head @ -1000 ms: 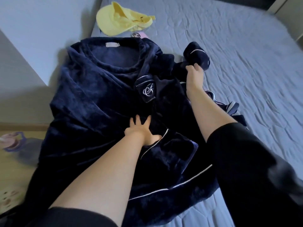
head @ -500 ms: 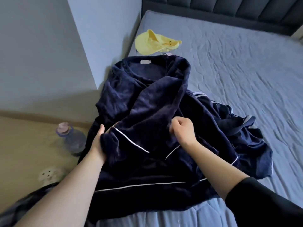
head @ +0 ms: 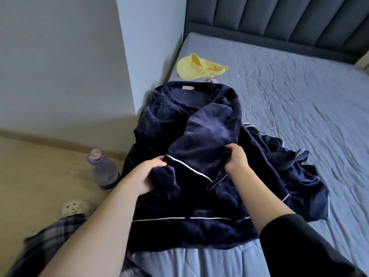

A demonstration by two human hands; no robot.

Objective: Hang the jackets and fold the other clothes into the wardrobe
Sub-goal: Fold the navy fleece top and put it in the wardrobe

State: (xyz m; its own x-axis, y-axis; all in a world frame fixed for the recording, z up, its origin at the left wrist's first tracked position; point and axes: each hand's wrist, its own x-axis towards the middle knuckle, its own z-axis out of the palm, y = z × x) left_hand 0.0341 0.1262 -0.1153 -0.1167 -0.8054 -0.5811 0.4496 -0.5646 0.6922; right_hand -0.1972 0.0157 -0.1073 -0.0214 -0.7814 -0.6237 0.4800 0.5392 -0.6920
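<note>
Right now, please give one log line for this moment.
step: folding | item: navy fleece top on bed | left hand: grips sleeve cuff | right hand: grips sleeve fabric | hung: no

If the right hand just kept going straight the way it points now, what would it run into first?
The right hand points up and to the left across the bed, its fingers curled into the navy fleece robe. It would press straight into that folded fleece first. Far beyond lies the wall; depth is hard to judge.

Plaid garment (head: 50, 236) blurred (cut off), fingertips hidden
</note>
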